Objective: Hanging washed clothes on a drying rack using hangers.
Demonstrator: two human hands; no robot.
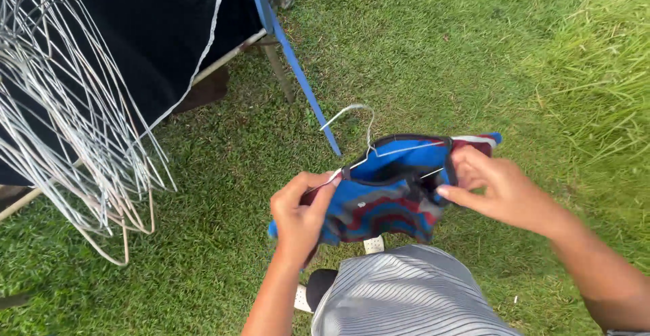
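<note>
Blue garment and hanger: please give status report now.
Left hand and right hand both grip the blue garment. Wire hanger partly inside it, hook out. Bundle of wire hangers apart, at left.

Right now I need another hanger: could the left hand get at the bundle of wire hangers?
Probably yes: the wire hangers hang openly to the left with nothing between, but the left hand grips the blue patterned garment and would have to release it.
</note>
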